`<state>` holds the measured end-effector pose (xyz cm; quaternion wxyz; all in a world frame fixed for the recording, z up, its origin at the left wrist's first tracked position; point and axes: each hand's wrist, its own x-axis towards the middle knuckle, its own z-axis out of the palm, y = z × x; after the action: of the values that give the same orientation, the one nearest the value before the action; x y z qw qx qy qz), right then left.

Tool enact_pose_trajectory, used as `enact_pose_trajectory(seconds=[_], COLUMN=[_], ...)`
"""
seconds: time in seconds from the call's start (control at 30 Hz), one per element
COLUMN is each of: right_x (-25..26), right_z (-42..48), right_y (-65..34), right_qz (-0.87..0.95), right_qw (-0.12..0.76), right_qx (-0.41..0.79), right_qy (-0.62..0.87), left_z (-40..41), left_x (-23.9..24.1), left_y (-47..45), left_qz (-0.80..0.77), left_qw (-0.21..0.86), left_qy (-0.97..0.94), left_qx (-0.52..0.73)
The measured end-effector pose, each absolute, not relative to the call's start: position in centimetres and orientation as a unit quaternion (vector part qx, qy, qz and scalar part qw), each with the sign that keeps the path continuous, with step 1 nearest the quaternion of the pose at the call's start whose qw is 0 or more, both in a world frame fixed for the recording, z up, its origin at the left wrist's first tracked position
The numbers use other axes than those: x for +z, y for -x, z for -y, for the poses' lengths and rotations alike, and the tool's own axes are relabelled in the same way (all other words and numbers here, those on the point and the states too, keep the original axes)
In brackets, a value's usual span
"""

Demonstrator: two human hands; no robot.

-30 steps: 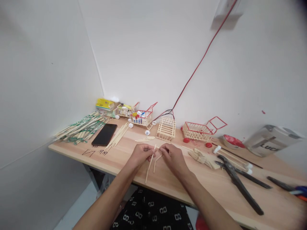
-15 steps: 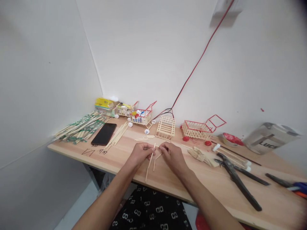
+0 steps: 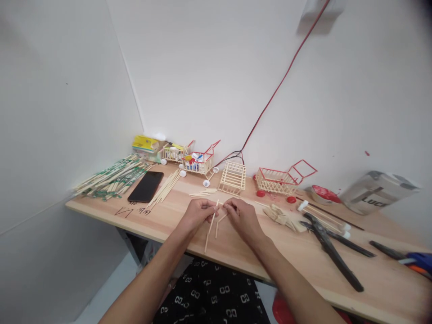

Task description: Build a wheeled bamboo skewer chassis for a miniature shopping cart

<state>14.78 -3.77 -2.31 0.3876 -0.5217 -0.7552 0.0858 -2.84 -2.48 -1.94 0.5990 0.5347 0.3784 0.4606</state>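
Observation:
My left hand point(image 3: 197, 215) and my right hand point(image 3: 242, 218) rest close together near the front of the wooden table point(image 3: 236, 245). Both pinch a small frame of thin wooden sticks point(image 3: 214, 221) between their fingertips. One long stick of it runs down toward the table's front edge, and a shorter one lies beside it. The fingers of both hands are curled shut around the sticks' upper ends.
A black phone point(image 3: 146, 186) and a bundle of wrapped chopsticks point(image 3: 111, 180) lie at the left. Small stick carts point(image 3: 199, 163), a plain stick cage point(image 3: 232, 177) and a red-edged basket point(image 3: 280, 180) stand along the wall. Black pliers point(image 3: 332, 252) and a metal tin point(image 3: 378, 191) are at the right.
The hands and sticks stay nearly as they were. The view has shifted slightly, so everything sits a little higher and further left in the frame.

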Motion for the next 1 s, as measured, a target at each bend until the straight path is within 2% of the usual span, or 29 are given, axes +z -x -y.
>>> enact_pose_trajectory(seconds=[1.0], right_x=[-2.06], right_z=[3.9], right_y=[-14.77], right_qz=[0.755], right_qw=[0.386], right_qx=[0.076], right_qy=[0.524], left_z=[2.36], left_x=[-2.05], left_y=[2.63], left_qz=[-0.394], left_qw=[0.598], left_qy=[-0.517], left_qx=[0.469])
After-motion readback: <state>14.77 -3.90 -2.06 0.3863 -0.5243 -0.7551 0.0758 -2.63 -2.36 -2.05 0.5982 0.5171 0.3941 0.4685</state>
